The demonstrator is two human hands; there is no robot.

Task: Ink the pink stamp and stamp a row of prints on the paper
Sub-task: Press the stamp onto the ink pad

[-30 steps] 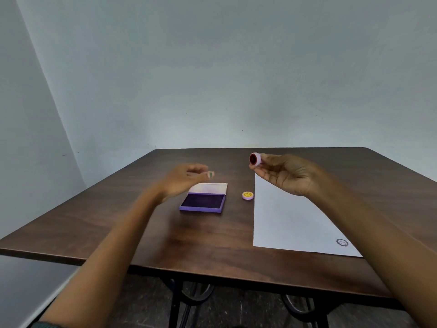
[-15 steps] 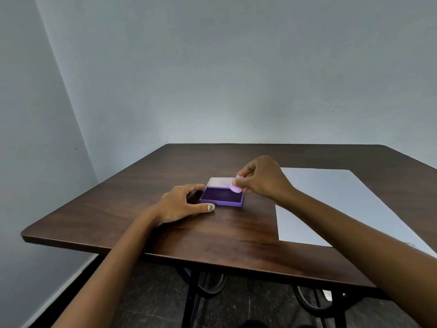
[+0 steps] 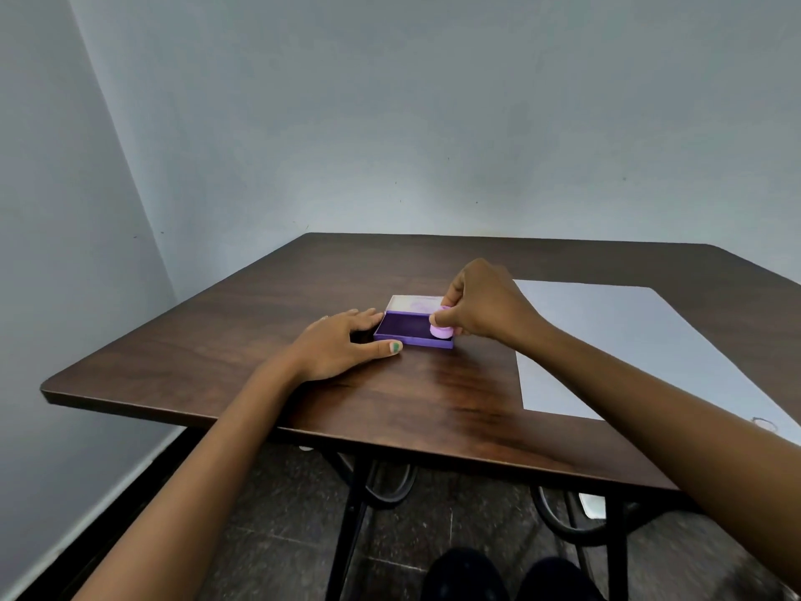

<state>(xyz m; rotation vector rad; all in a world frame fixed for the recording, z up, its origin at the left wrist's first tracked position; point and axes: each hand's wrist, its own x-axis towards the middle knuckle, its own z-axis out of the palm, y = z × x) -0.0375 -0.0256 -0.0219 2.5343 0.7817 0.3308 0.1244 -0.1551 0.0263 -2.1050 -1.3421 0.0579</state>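
Note:
My right hand (image 3: 487,303) grips the small pink stamp (image 3: 441,328) and holds it face down on the right end of the purple ink pad (image 3: 405,329). The pad's box lies open, its pale lid (image 3: 416,303) flat behind it. My left hand (image 3: 342,344) rests on the table against the box's left side, thumb along its front edge, fingers spread. To the right lies the white paper (image 3: 628,340), with one small print (image 3: 763,423) near its front right corner, partly hidden by my right forearm.
Everything sits on a dark wooden table (image 3: 433,396) whose front edge is close to me. Grey walls stand behind and to the left. Black metal table legs (image 3: 346,514) and a dark tiled floor show below.
My right hand brought the stamp from mid-air down onto the ink pad. My left hand dropped to the table beside the pad's box. The camera view shifted left.

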